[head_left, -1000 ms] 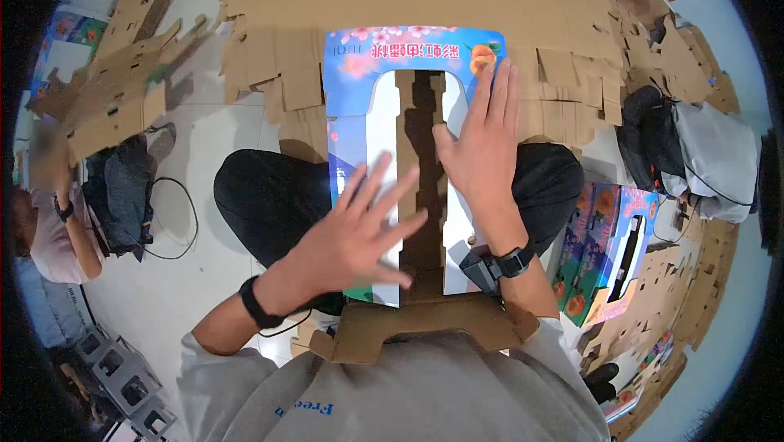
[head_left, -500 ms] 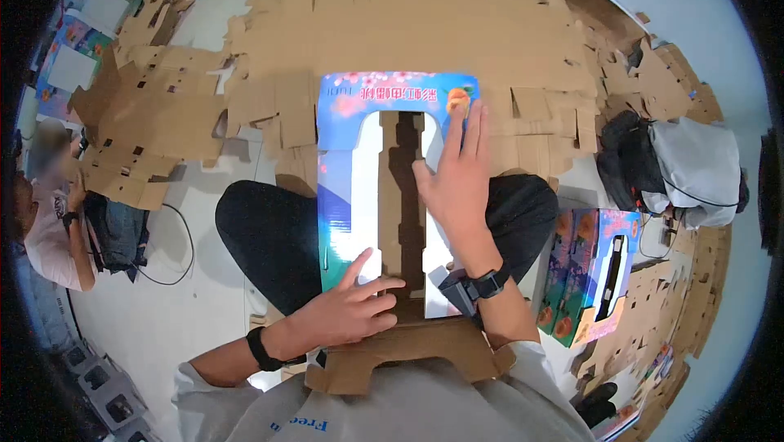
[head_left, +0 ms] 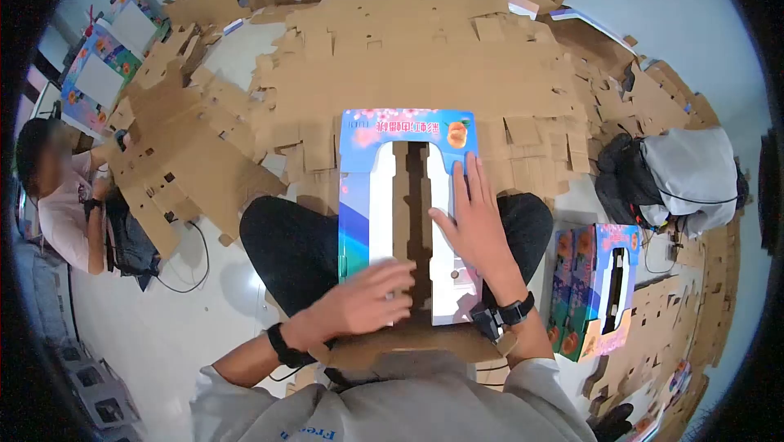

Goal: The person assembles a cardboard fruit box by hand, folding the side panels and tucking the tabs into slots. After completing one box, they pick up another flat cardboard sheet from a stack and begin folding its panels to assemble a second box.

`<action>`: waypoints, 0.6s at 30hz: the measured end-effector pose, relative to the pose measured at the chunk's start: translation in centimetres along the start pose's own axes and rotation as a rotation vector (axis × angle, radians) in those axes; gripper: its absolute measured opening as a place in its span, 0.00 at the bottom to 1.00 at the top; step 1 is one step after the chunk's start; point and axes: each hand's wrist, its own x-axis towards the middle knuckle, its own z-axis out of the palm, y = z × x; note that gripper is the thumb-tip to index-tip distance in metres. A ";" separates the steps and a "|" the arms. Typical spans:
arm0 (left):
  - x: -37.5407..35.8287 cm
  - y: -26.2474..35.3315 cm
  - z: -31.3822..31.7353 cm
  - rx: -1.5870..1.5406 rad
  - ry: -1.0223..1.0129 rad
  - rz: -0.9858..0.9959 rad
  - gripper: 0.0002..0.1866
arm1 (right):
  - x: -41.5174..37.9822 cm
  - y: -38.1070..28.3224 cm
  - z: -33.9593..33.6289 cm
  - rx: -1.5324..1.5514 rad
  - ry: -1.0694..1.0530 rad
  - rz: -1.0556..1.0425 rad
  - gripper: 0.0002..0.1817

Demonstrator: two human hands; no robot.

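A printed cardboard box (head_left: 354,205) with blossoms, a peach and Chinese lettering lies between my bent legs, a long slot along its top. Two white flaps border the slot, and brown board shows inside. My right hand (head_left: 482,234) rests flat on the right-hand white flap (head_left: 442,197), fingers extended toward the far end, thumb at the slot's edge. Over the near part of the left-hand white flap (head_left: 381,222) is my left hand (head_left: 367,299), its fingers loosely apart and reaching across the slot. A brown end flap (head_left: 416,342) stands at the near end, against my shirt.
Flattened brown cardboard (head_left: 392,50) covers the floor ahead. Finished-looking printed boxes (head_left: 592,287) stand at my right, below a grey-and-black bundle (head_left: 686,168). Another person (head_left: 69,205) sits at the left, near a dark cable (head_left: 204,258) on the white floor.
The view has tilted up, so the box sits lower in it. My left hand has moved farther up along the box. The near brown flap looks more foreshortened. My right hand stays on its flap.
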 end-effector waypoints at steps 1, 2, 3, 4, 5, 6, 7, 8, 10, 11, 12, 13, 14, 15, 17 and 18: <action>0.1 -0.2 -0.5 0.094 0.070 -0.033 0.15 | -0.8 -0.2 -0.2 0.002 -0.024 0.007 0.53; 0.5 -0.7 -1.3 0.191 0.139 -0.063 0.18 | -1.4 -0.8 -0.6 0.012 -0.032 0.031 0.54; 1.0 -1.2 -2.2 0.291 0.210 -0.091 0.23 | -1.8 -1.6 -1.0 0.023 -0.036 0.053 0.55; 1.7 -1.6 -2.7 0.331 0.288 -0.221 0.30 | -2.0 -2.3 -1.2 0.034 -0.040 0.075 0.55; 2.7 -1.9 -2.9 0.366 0.367 -0.353 0.37 | -2.2 -2.8 -1.1 0.058 -0.044 0.088 0.56; 3.6 -2.4 -3.1 0.402 0.450 -0.482 0.44 | -2.1 -3.0 -1.1 0.078 -0.043 0.098 0.57; 4.1 -3.8 -3.1 0.413 0.417 -0.514 0.48 | -1.9 -3.0 -1.1 0.097 -0.039 0.109 0.58; 4.4 -5.7 -2.6 0.421 0.381 -0.550 0.52 | -1.8 -2.7 -0.7 0.086 -0.001 0.097 0.60; 4.8 -6.5 -2.1 0.421 0.357 -0.597 0.56 | -1.5 -2.2 -0.3 0.133 0.054 0.095 0.59; 4.9 -6.7 -1.9 0.416 0.379 -0.587 0.55 | -1.3 -2.1 -0.3 0.157 0.080 0.095 0.58; 4.9 -7.2 -1.6 0.414 0.401 -0.578 0.54 | -0.9 -2.0 -0.4 0.175 0.078 0.099 0.58; 4.9 -7.7 -1.3 0.413 0.423 -0.569 0.53 | -0.6 -1.9 -0.6 0.195 0.077 0.103 0.58; 4.8 -8.2 -1.1 0.385 0.449 -0.550 0.52 | -0.3 -1.8 -0.7 0.216 0.076 0.107 0.57; 4.7 -8.8 -1.1 0.356 0.476 -0.531 0.52 | 0.1 -1.4 -0.6 0.239 0.073 0.085 0.57; 4.8 -9.4 -1.7 0.339 0.498 -0.512 0.49 | 1.4 -0.3 -0.6 0.281 0.070 0.037 0.58; 4.9 -9.7 -2.2 0.349 0.491 -0.513 0.48 | 2.0 0.0 -0.7 0.276 0.061 0.009 0.56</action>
